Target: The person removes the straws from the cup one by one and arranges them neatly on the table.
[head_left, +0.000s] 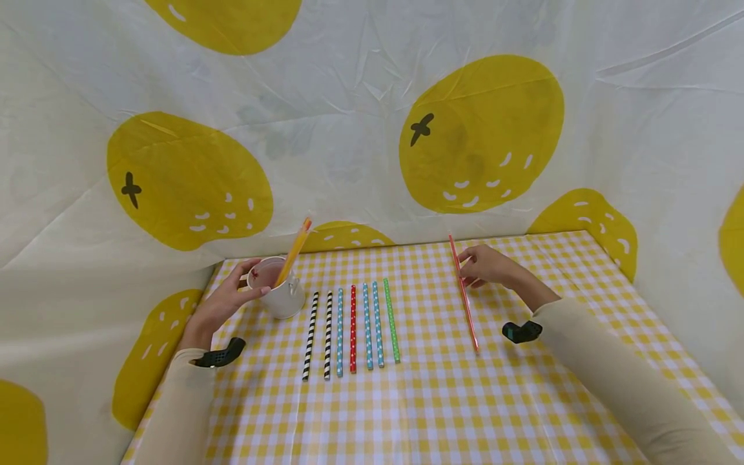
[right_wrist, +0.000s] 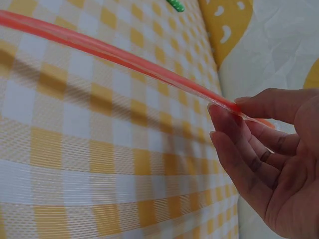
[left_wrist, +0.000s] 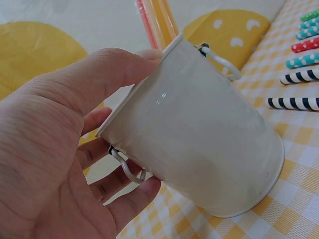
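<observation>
From the head view's centre, the white pail at 8 o'clock looks like smooth painted metal, softly glossy; the orange straws inside look like slick plastic. The coral straw at 4 o'clock is shiny, translucent plastic. Near 6 o'clock, patterned straws look like smooth paper. The checked bench cover shows a woven-looking grain.

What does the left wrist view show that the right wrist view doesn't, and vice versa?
Left wrist only: the left hand holding the white bucket, plus orange straws, striped straws, blue dotted straws, red dotted straw.

Right wrist only: the right hand pinching a translucent red straw.

Both: the checked tablecloth, green dotted straw and yellow-patterned backdrop.
</observation>
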Demonstrator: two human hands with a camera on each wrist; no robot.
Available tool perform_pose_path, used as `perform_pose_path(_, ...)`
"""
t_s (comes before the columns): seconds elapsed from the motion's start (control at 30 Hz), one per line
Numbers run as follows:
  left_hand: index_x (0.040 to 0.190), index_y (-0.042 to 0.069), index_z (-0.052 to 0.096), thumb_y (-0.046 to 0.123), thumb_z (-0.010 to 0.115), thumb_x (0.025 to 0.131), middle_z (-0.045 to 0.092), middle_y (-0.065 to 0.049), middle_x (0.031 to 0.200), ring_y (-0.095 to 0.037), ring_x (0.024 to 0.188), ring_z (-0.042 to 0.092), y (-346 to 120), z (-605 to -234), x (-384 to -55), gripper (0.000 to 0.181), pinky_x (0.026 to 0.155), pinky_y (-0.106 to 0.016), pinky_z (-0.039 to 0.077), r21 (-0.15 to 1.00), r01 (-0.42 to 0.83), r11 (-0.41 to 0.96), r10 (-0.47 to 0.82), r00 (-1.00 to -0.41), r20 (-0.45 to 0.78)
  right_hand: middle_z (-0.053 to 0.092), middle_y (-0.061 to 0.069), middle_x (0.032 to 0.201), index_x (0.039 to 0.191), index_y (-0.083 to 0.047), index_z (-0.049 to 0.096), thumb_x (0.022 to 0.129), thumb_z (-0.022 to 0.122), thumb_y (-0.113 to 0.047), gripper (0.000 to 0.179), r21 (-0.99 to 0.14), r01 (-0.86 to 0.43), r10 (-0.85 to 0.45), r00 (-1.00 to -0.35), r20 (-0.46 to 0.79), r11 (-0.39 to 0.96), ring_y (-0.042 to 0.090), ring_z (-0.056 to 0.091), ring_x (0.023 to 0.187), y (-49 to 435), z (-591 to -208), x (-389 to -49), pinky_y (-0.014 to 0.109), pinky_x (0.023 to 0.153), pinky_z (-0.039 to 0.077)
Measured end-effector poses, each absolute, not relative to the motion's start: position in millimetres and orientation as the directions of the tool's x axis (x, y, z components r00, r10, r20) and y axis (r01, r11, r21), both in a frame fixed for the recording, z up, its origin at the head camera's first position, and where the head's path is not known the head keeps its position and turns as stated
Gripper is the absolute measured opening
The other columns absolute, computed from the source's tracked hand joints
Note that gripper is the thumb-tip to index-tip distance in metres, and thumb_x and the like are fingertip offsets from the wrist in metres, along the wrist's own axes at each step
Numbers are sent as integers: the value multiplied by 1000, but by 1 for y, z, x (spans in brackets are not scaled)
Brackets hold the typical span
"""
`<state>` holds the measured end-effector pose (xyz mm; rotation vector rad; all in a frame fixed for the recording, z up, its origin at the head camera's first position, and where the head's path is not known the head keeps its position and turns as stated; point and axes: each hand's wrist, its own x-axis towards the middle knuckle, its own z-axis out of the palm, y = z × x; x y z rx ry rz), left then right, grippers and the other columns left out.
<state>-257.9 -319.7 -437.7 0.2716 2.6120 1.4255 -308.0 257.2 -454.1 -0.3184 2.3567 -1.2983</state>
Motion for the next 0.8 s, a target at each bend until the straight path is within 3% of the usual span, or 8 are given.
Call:
perform_pose_path(0.4,161,19,21,38,69,98,15,-11,165,-45,143,27,-321,-442,-261,82,107,-61,33,836,83,542,227,-973,-51,73,21,90,124,19,55,95,62,-3,37,-786,7,-354,-891,-286,618,25,73,74,250,-477,-308,41,73,60)
perform_pose_path(0.8,162,19,20,34,69,98,13,-13,166,-46,142,27,-321,-440,-262,82,105,-60,34,847,82,525,233,-971,-51,75,20,88,116,15,57,94,69,-4,31,-759,68,-291,-898,-329,647,24,75,71,245,-474,-304,37,70,60)
